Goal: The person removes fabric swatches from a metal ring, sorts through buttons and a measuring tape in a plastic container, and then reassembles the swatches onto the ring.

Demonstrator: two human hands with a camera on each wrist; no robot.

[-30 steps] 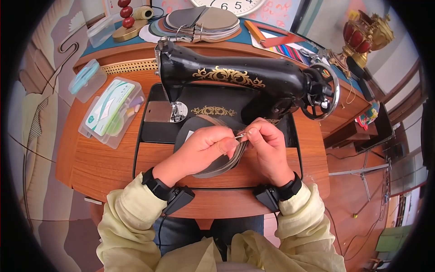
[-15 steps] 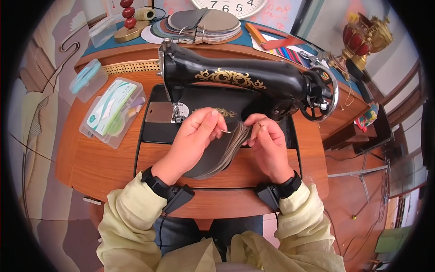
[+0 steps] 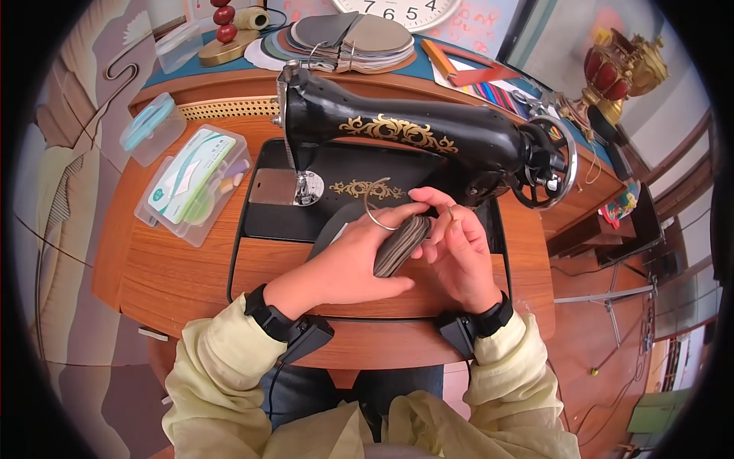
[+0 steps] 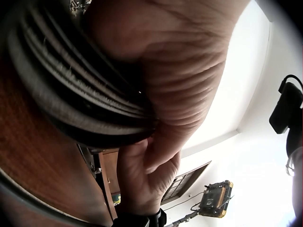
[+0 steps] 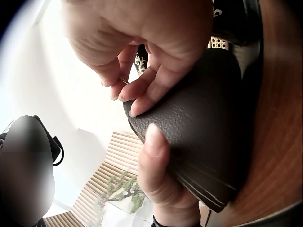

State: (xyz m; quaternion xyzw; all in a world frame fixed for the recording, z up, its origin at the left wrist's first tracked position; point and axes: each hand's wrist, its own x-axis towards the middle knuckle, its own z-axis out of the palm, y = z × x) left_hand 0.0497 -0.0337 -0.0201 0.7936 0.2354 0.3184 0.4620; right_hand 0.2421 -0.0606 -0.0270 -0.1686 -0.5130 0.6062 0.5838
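Head view: a black sewing machine (image 3: 397,126) with gold scrollwork is set into a wooden table (image 3: 153,264); 2 hands work on its near side.
Swatch stack: the dark swatch stack (image 3: 401,246) is just in front of the machine, its layered edges turned up between the 2 hands; from the right wrist, its outer face looks like grained leather.
Left hand: the left hand (image 3: 340,264) is clamped round the stack, thumb on the near side, fingers on the far side.
Right hand: the right hand (image 3: 465,256) is at the stack's other side, thumb and fingertips together on 1 small metal piece (image 5: 125,82), its shape too small to tell; another fingertip lies at the stack's edge.
Ring: 1 curved metal ring (image 3: 366,200) rises beside the left hand's fingers, in front of the machine's arm; whether it passes through the swatches cannot be told.
Boxes: 2 clear plastic boxes are left of the machine, 1 with a green-and-white label (image 3: 191,176), 1 with a blue lid (image 3: 147,122).
Behind the machine: fanned swatches (image 3: 375,38), a clock (image 3: 390,12) and a red set square (image 3: 483,74).
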